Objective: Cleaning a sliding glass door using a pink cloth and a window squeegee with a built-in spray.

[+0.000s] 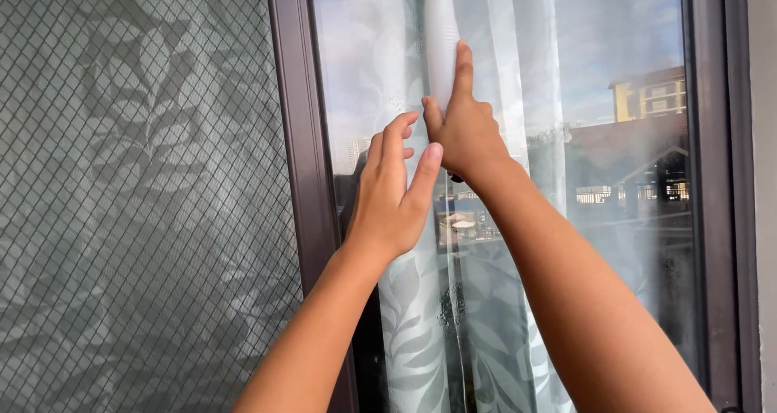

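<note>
Standing upright against the window glass (615,49): one white tool handle (441,49) with a yellow-green band at its top, running out of view above. Right hand (465,134): wrapped around the handle's lower end, forefinger stretched up along it. Left hand (394,190): fingers loosely spread and curved, holding nothing, just below and beside the handle. Behind the glass, a leaf-patterned curtain (421,324). Left of the dark frame (303,138), a diamond-mesh screen (137,194).
</note>
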